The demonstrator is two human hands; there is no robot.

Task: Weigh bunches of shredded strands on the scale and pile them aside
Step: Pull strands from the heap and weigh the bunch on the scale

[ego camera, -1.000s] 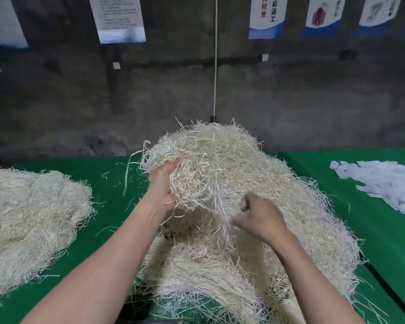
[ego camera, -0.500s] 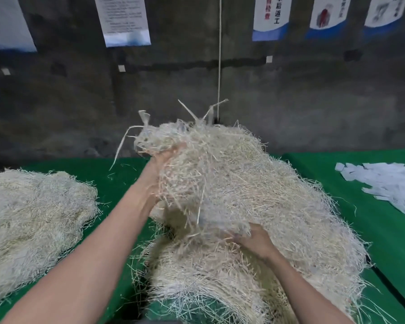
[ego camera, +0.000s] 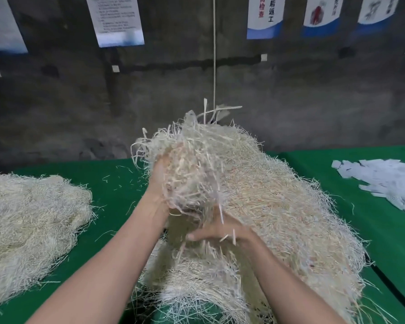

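A big heap of pale shredded strands point(ego camera: 278, 213) covers the middle of the green table point(ego camera: 117, 183). Above its near left part I hold up a bunch of strands point(ego camera: 192, 164). My left hand point(ego camera: 159, 181) grips the bunch's left side, fingers buried in it. My right hand point(ego camera: 220, 232) holds the bunch from below, its fingers curled into the strands and blurred. A second, flatter pile of strands point(ego camera: 31, 218) lies at the left. No scale shows; strands cover the table's near middle.
White paper slips point(ego camera: 388, 181) lie scattered at the far right of the table. A dark concrete wall point(ego camera: 56, 108) with hanging posters point(ego camera: 117, 19) stands close behind. A thin cord point(ego camera: 214, 54) hangs down the wall above the heap.
My left hand has lifted the bunch up off the heap. My right hand moved from the heap's top to under the bunch and took hold of it.
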